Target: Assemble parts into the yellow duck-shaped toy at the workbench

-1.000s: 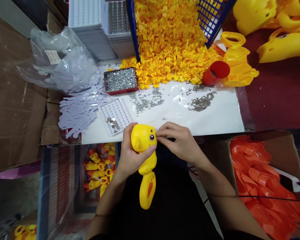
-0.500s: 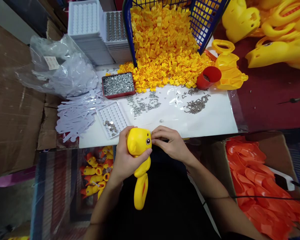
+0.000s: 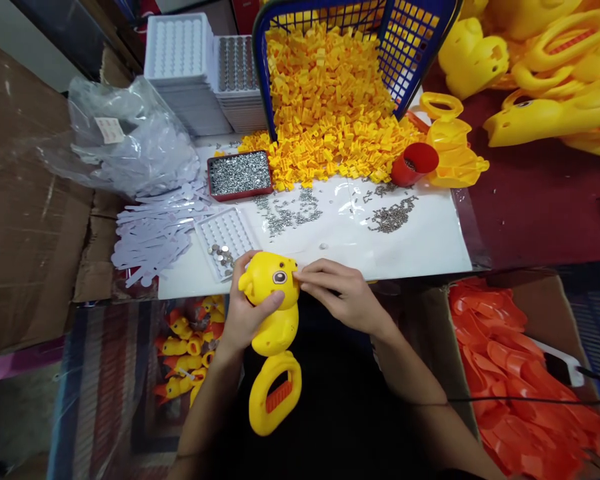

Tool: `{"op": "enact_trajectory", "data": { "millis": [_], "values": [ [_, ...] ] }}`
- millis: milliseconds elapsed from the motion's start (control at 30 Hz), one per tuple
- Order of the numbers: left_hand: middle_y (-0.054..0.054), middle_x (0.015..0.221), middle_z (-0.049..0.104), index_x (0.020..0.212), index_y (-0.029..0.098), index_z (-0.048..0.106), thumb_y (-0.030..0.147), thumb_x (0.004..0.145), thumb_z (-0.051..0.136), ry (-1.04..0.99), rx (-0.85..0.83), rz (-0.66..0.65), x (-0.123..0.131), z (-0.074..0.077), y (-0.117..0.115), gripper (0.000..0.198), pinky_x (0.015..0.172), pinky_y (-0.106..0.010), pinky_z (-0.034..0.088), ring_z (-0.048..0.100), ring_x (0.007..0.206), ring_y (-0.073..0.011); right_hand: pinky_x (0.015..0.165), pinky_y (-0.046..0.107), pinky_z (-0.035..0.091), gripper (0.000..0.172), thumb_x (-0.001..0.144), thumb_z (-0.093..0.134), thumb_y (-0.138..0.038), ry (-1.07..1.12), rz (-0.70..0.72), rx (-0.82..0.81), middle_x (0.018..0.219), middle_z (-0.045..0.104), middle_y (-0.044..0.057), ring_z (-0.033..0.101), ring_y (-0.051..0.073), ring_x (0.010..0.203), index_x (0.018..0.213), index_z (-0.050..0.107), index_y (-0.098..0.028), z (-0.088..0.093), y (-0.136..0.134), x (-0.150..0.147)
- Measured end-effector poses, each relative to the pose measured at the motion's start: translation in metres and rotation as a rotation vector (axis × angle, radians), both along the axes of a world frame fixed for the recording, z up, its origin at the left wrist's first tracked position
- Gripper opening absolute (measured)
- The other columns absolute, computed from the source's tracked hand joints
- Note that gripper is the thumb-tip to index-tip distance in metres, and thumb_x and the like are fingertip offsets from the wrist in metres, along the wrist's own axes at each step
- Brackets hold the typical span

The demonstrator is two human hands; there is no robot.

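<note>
Far left: clear plastic bag (image 3: 125, 137) of white paper strips, with loose white strips (image 3: 153, 230) fanned out just near of it. Far centre-left: stacked white blister trays (image 3: 180, 63). Near of them, on the white table sheet (image 3: 420, 247): red tin of small metal parts (image 3: 240, 175); just near of that, a single white tray (image 3: 227, 237) holding a few button cells at its near left corner. Below the table edge, left: box of finished small yellow ducks (image 3: 190, 347). Centre, near edge of the table: yellow duck-shaped toy (image 3: 273, 333), head up, eye facing the camera, loop handle with an orange trigger hanging toward the person's lap. Left hand (image 3: 247, 313) grasps the toy's neck and head from the left, thumb pressed across below the eye. Right hand (image 3: 340, 293) touches the toy's face from the right, fingertips pinched together at the beak area; whether they hold a small part cannot be told. Far centre: blue basket (image 3: 410, 40) tipped over, spilling small yellow plastic pieces (image 3: 330, 107). Centre-right: scattered screws (image 3: 393, 215), red cup (image 3: 414, 163). Far right: large yellow duck shells (image 3: 540, 113). Near right: box of orange plastic parts (image 3: 510, 373).
</note>
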State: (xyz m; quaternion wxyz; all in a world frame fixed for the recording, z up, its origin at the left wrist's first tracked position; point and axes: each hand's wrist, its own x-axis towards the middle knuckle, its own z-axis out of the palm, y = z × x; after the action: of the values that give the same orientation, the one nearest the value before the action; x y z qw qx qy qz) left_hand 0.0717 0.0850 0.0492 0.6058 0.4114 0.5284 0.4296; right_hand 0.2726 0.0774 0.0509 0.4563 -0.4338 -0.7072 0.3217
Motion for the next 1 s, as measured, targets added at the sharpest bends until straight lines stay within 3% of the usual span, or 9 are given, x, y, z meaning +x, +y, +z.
{"op": "enact_trajectory", "data": {
  "millis": [167, 267, 467, 533, 600, 667, 733, 900, 1000],
  "values": [
    [-0.004, 0.105, 0.065, 0.121, 0.026, 0.054, 0.052, 0.061, 0.092, -0.216, -0.033, 0.116, 0.0, -0.014, 0.0, 0.076, 0.067, -0.027, 0.061, 0.068, 0.081, -0.0183, 0.08, 0.038, 0.057, 0.021, 0.099, 0.055, -0.012, -0.564, -0.32, 0.21, 0.099, 0.068, 0.014, 0.061, 0.023, 0.091, 0.111, 0.073, -0.011, -0.012, 0.007, 0.016],
    [-0.004, 0.107, 0.066, 0.126, 0.028, 0.054, 0.05, 0.061, 0.092, -0.254, -0.069, 0.148, -0.002, -0.014, -0.001, 0.079, 0.068, -0.027, 0.062, 0.068, 0.083, -0.0185, 0.077, 0.037, 0.055, 0.026, 0.098, 0.049, -0.005, -0.786, -0.283, 0.222, 0.096, 0.067, 0.014, 0.055, 0.024, 0.088, 0.109, 0.072, -0.01, -0.018, 0.009, 0.021],
    [-0.005, 0.105, 0.066, 0.129, 0.029, 0.056, 0.052, 0.062, 0.091, -0.238, -0.015, 0.132, -0.005, -0.022, -0.001, 0.08, 0.067, -0.03, 0.061, 0.069, 0.083, -0.021, 0.073, 0.035, 0.048, 0.03, 0.094, 0.045, 0.0, -0.869, -0.216, 0.201, 0.09, 0.067, 0.011, 0.054, 0.023, 0.085, 0.091, 0.071, -0.014, -0.016, 0.021, 0.027],
    [-0.005, 0.106, 0.066, 0.129, 0.028, 0.056, 0.054, 0.064, 0.089, -0.237, 0.003, 0.117, -0.006, -0.025, -0.001, 0.078, 0.069, -0.031, 0.061, 0.069, 0.084, -0.0214, 0.074, 0.035, 0.048, 0.028, 0.097, 0.047, -0.003, -0.719, -0.215, 0.177, 0.089, 0.067, 0.01, 0.057, 0.022, 0.085, 0.089, 0.071, -0.015, -0.01, 0.024, 0.022],
    [-0.005, 0.108, 0.066, 0.127, 0.028, 0.057, 0.055, 0.065, 0.088, -0.229, 0.017, 0.111, -0.006, -0.027, -0.001, 0.074, 0.072, -0.031, 0.061, 0.069, 0.088, -0.022, 0.076, 0.033, 0.051, 0.02, 0.099, 0.054, -0.009, -0.378, -0.183, 0.101, 0.092, 0.068, 0.009, 0.062, 0.02, 0.087, 0.094, 0.072, -0.017, -0.001, 0.023, 0.013],
    [-0.005, 0.112, 0.064, 0.124, 0.029, 0.057, 0.055, 0.066, 0.089, -0.21, 0.033, 0.118, -0.006, -0.027, -0.002, 0.071, 0.078, -0.032, 0.061, 0.069, 0.094, -0.0228, 0.077, 0.029, 0.055, 0.012, 0.098, 0.062, -0.015, -0.013, -0.069, -0.058, 0.095, 0.069, 0.006, 0.066, 0.017, 0.088, 0.098, 0.073, -0.018, 0.008, 0.018, 0.002],
    [-0.005, 0.112, 0.064, 0.123, 0.028, 0.057, 0.057, 0.066, 0.088, -0.186, 0.048, 0.114, -0.005, -0.027, -0.002, 0.071, 0.082, -0.034, 0.06, 0.068, 0.097, -0.0239, 0.077, 0.026, 0.056, 0.008, 0.097, 0.066, -0.018, 0.19, 0.056, -0.236, 0.096, 0.069, 0.005, 0.067, 0.014, 0.089, 0.097, 0.074, -0.02, 0.014, 0.013, -0.008],
    [-0.007, 0.113, 0.062, 0.124, 0.028, 0.053, 0.058, 0.063, 0.09, -0.163, 0.044, 0.076, -0.007, -0.027, -0.001, 0.078, 0.082, -0.037, 0.06, 0.068, 0.096, -0.0252, 0.07, 0.021, 0.058, 0.007, 0.094, 0.067, -0.019, 0.332, 0.153, -0.495, 0.094, 0.067, 0.004, 0.065, 0.011, 0.081, 0.092, 0.074, -0.018, 0.014, 0.013, -0.017],
    [-0.007, 0.115, 0.06, 0.124, 0.027, 0.052, 0.056, 0.063, 0.09, -0.161, 0.053, 0.055, -0.008, -0.028, -0.002, 0.077, 0.084, -0.037, 0.059, 0.066, 0.097, -0.0249, 0.062, 0.02, 0.057, 0.008, 0.094, 0.065, -0.02, 0.326, 0.155, -0.547, 0.097, 0.065, 0.004, 0.064, 0.01, 0.075, 0.092, 0.072, -0.018, 0.014, 0.016, -0.016]
  ]
}}
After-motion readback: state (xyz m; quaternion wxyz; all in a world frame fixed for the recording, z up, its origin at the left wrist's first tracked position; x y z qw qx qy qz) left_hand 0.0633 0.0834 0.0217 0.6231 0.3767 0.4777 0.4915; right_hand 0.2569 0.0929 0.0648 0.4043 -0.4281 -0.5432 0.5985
